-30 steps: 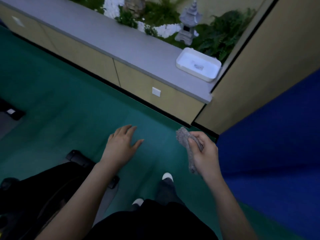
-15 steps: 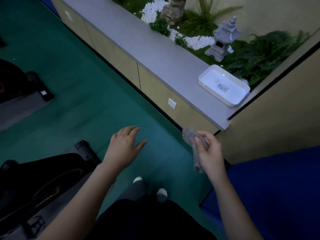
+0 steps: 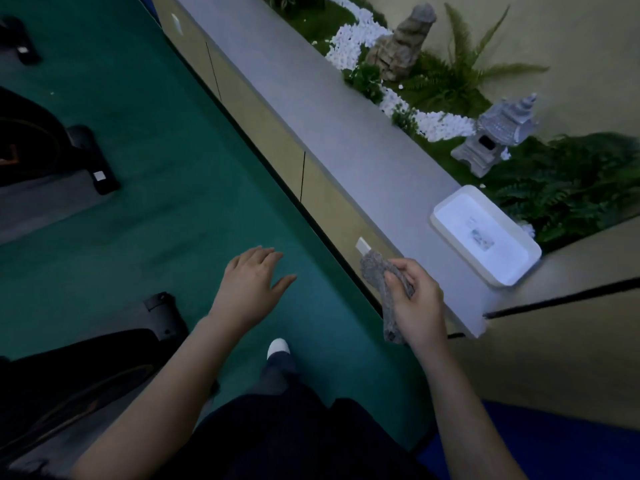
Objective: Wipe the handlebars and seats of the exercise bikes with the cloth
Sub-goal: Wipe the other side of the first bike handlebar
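A crumpled grey cloth [image 3: 379,276] hangs from my right hand [image 3: 414,299], which grips it in front of the low cabinet. My left hand [image 3: 251,282] is held out flat over the green floor, fingers apart, holding nothing. The black base of one exercise bike [image 3: 79,372] fills the bottom left, and its foot [image 3: 162,315] sticks out just left of my left forearm. A second bike's base [image 3: 52,150] stands at the far left. No handlebars or seats are in view.
A long low cabinet with a grey top [image 3: 329,109] runs diagonally across the view. A white tray [image 3: 485,233] rests near its right end. Behind it lies a planter with ferns, white pebbles and a stone lantern [image 3: 498,133]. A blue mat [image 3: 554,452] lies at bottom right.
The view has swung left along the cabinet, so the blue mat has mostly slid out of frame and a second bike base has appeared. Both hands keep their pose, and I step forward.
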A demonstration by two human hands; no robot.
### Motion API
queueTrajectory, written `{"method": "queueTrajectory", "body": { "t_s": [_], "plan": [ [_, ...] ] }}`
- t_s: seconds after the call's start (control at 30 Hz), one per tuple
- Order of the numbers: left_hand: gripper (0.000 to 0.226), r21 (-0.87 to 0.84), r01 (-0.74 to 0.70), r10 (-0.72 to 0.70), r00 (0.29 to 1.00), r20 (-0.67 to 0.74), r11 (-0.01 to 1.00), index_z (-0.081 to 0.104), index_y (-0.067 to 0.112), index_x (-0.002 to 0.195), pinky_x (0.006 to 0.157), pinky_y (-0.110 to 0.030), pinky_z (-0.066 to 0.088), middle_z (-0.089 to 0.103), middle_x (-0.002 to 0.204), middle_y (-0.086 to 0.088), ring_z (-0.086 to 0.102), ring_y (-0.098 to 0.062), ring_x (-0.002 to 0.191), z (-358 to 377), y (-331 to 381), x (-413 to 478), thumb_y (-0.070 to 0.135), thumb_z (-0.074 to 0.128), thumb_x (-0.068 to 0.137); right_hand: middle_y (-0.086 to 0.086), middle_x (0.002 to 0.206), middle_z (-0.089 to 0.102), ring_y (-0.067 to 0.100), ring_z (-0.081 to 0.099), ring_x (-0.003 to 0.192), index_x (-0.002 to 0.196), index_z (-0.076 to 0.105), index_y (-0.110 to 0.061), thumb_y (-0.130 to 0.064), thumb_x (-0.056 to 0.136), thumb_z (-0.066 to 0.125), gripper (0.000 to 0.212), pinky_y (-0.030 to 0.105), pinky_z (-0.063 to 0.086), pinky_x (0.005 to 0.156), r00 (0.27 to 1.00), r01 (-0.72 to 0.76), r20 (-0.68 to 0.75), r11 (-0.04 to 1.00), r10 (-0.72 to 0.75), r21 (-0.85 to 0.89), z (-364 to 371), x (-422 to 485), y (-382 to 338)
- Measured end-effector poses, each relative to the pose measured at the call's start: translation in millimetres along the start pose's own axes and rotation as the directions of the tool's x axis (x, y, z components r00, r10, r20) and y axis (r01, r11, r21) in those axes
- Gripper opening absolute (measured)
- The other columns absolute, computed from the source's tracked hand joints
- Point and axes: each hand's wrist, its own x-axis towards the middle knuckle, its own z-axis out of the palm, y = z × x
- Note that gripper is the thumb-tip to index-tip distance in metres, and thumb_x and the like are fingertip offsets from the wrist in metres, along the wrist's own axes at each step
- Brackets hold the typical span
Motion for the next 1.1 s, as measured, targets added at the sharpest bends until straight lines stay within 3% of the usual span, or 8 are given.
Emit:
{"method": "queueTrajectory", "body": {
  "t_s": [0.13, 0.27, 0.43, 0.8, 1.1],
  "plan": [
    [0.055, -0.021, 0.035, -0.035, 0.999, -0.015, 0.999, 0.048, 0.015, 0.137, 0.111, -0.038, 0.025, 0.045, 0.145, -0.002, 0.034, -0.021, 0.138, -16, -29, 43, 0.049, 0.047, 0.095, -0.003, 0.099, 0.066, 0.002, 0.06, 0.091, 0.107, 0.064, -0.008, -0.006, 0.093, 0.055, 0.016, 0.003, 0.042, 0.077, 0.999, 0.048, 0.016, 0.999, -0.048, -0.014, 27, 49, -24],
    [0.055, -0.062, 0.126, -0.128, 0.991, -0.036, 0.99, 0.049, 0.013, 0.136, 0.11, -0.04, 0.028, 0.044, 0.145, -0.005, 0.036, -0.023, 0.136, -31, -57, 66, 0.049, 0.048, 0.094, -0.019, 0.09, 0.062, -0.016, 0.057, 0.083, 0.099, 0.062, -0.018, -0.004, 0.093, 0.054, 0.017, 0.003, 0.043, 0.071, 0.989, 0.09, 0.117, 0.996, -0.09, 0.004, 60, 89, -46],
    [0.055, -0.117, 0.274, -0.28, 0.959, -0.039, 0.955, 0.05, 0.013, 0.136, 0.11, -0.041, 0.03, 0.045, 0.145, -0.006, 0.038, -0.023, 0.135, -43, -90, 84, 0.047, 0.051, 0.093, -0.024, 0.092, 0.06, -0.021, 0.055, 0.087, 0.101, 0.063, -0.02, -0.005, 0.092, 0.056, 0.019, -0.002, 0.039, 0.073, 0.963, 0.134, 0.234, 0.991, -0.13, -0.004, 101, 141, -69],
    [0.054, -0.183, 0.547, -0.571, 0.811, -0.127, 0.817, 0.049, 0.012, 0.137, 0.108, -0.038, 0.03, 0.047, 0.142, -0.005, 0.039, -0.023, 0.134, -79, -133, 168, 0.045, 0.051, 0.094, -0.015, 0.094, 0.065, -0.013, 0.058, 0.088, 0.098, 0.062, -0.02, -0.006, 0.093, 0.055, 0.017, 0.002, 0.042, 0.072, 0.834, 0.23, 0.494, 0.969, -0.245, 0.092, 171, 292, -109],
    [0.054, -0.243, 0.621, -0.664, 0.726, -0.181, 0.745, 0.048, 0.013, 0.138, 0.108, -0.039, 0.028, 0.046, 0.144, -0.004, 0.037, -0.023, 0.135, -111, -135, 256, 0.045, 0.05, 0.095, -0.019, 0.092, 0.064, -0.011, 0.059, 0.088, 0.094, 0.062, -0.025, -0.007, 0.093, 0.056, 0.019, 0.003, 0.042, 0.072, 0.777, 0.278, 0.554, 0.953, -0.297, 0.121, 206, 420, -135]
  ]
}}
